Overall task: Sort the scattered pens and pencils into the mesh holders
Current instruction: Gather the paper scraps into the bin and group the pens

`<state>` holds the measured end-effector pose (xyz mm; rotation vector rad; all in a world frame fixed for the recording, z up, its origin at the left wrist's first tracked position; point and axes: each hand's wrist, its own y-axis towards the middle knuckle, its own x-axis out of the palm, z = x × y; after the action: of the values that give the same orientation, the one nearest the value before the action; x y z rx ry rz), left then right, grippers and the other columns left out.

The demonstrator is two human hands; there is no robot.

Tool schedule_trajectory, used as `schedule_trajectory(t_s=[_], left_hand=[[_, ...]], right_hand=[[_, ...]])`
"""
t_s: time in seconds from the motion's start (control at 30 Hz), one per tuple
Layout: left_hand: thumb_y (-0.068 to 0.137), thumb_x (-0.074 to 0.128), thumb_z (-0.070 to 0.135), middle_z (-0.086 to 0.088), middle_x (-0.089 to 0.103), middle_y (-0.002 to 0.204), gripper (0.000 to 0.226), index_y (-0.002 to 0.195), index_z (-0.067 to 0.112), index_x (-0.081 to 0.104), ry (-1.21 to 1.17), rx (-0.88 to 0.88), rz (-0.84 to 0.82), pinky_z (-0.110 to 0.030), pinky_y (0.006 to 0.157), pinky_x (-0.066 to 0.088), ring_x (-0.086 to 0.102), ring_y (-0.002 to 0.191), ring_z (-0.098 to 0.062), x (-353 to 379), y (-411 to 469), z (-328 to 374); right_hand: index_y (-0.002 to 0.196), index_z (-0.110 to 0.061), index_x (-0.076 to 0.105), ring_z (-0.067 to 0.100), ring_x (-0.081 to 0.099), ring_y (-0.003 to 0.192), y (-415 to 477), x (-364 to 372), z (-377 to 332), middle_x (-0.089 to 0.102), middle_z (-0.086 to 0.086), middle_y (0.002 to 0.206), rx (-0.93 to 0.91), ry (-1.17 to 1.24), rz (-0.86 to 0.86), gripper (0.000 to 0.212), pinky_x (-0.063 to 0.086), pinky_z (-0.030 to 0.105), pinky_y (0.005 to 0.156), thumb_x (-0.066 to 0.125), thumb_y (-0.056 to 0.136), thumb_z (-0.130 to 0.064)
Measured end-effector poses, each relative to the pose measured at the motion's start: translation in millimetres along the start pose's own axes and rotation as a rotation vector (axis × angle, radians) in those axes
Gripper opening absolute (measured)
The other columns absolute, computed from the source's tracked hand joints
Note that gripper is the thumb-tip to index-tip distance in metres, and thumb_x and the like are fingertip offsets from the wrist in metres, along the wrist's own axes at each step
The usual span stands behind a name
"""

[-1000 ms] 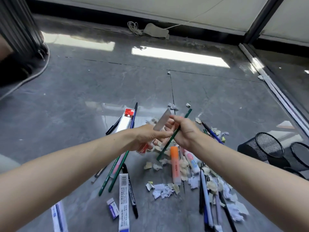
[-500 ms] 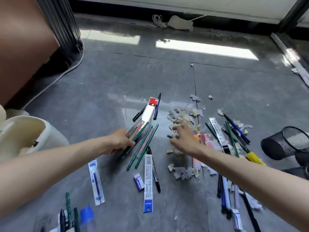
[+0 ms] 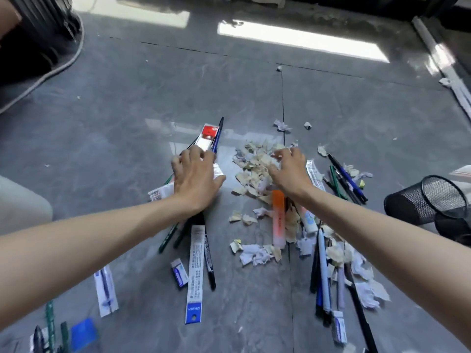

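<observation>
Head view, hands: the left hand point(image 3: 196, 179) lies palm down on the left cluster of stationery, fingers spread and gripping nothing, fingertips at a red-label packet point(image 3: 207, 136). The right hand point(image 3: 288, 171) reaches palm down over the paper scraps point(image 3: 254, 171), fingers apart and holding nothing.
Pens and pencils: those in view lie on the grey floor point(image 3: 127, 123). Green pencils point(image 3: 169, 235) run out from under the left wrist. A blue pen point(image 3: 218, 135) lies against the red-label packet. A black marker point(image 3: 209, 266) lies beside a long packet point(image 3: 195, 271) with a blue end. One bunch of pens point(image 3: 346, 177) lies right of the right hand, and another bunch point(image 3: 322, 273) lies under the right forearm.
Holders: a black mesh holder point(image 3: 418, 202) lies on its side at the right edge. A second holder point(image 3: 453, 225) sits just beside it, mostly cut off.
Other: an orange highlighter point(image 3: 278, 217) lies among the scraps, and an eraser point(image 3: 179, 272) lies left of the long packet.
</observation>
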<state>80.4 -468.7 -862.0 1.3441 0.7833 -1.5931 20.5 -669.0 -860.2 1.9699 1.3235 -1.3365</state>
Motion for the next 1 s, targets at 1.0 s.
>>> schedule_trajectory(t_s=[1.0], left_hand=[[0.100, 0.031, 0.013, -0.010, 0.028, 0.152, 0.047, 0.146, 0.010, 0.025, -0.593, 0.099, -0.225, -0.035, 0.114, 0.021, 0.024, 0.140, -0.022, 47, 104, 61]], right_hand=[[0.139, -0.009, 0.046, 0.016, 0.023, 0.142, 8, 0, 9, 0.035, 0.006, 0.151, -0.389, 0.157, -0.281, 0.040, 0.008, 0.011, 0.106, 0.035, 0.103, -0.023]])
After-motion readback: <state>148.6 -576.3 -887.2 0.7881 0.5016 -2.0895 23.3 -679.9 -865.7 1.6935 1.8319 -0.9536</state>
